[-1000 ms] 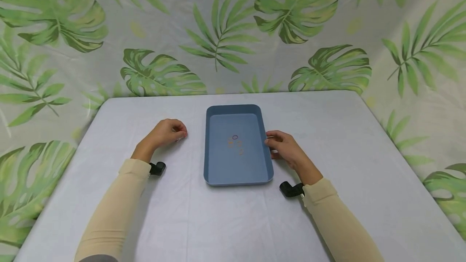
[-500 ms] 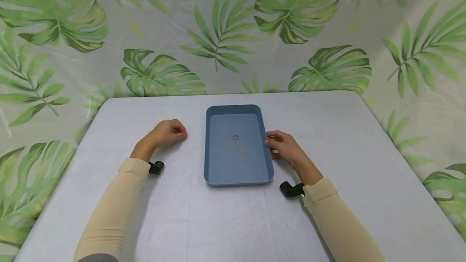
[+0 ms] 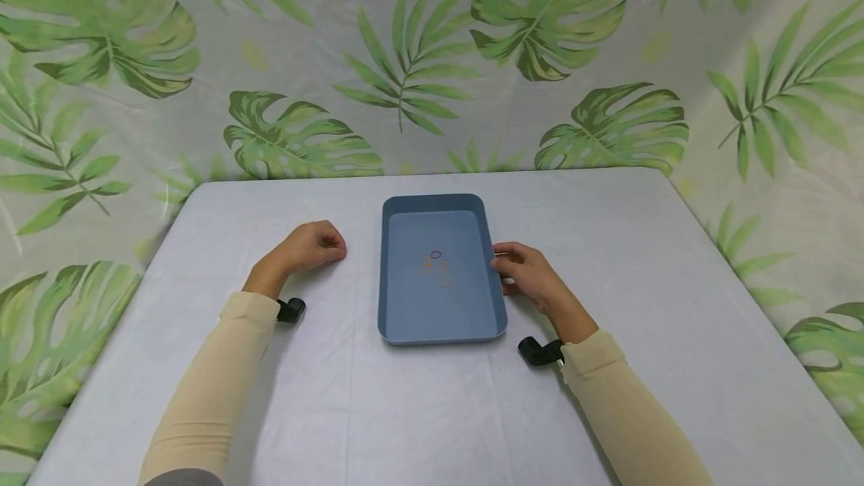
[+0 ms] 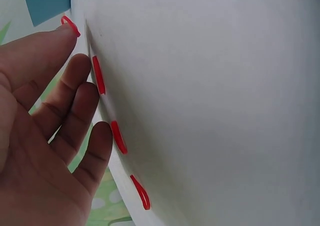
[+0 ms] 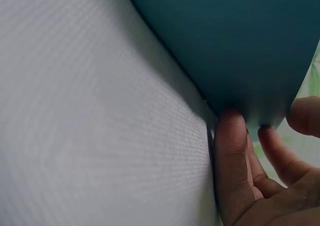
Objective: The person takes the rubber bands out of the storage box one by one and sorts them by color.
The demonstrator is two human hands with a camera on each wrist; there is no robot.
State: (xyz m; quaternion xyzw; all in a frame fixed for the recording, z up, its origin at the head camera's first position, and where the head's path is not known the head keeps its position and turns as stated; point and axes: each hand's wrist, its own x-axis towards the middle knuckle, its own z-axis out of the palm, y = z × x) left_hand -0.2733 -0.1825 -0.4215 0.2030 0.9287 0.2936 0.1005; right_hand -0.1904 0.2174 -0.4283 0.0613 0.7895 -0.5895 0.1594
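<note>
While the right hand (image 3: 529, 272) rests slightly spread fingers against the tray (image 3: 442, 317), presumably steadying it, the left hand (image 3: 307, 247) pinches one red loop (image 4: 76, 31) at its fingertips; three similar loops (image 4: 98, 75) lie nearby on the worktop (image 3: 405, 411), perhaps for easy reach.

Orange bits (image 3: 446, 281) in the tray (image 3: 442, 317) look too small to identify.

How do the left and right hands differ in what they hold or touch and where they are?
The left hand holds a small red loop at its fingertips; the right hand touches the side of the blue tray. The left hand is apart from the tray, while the right hand is right at its edge. Both are bare, with beige sleeves at the wrists.
</note>
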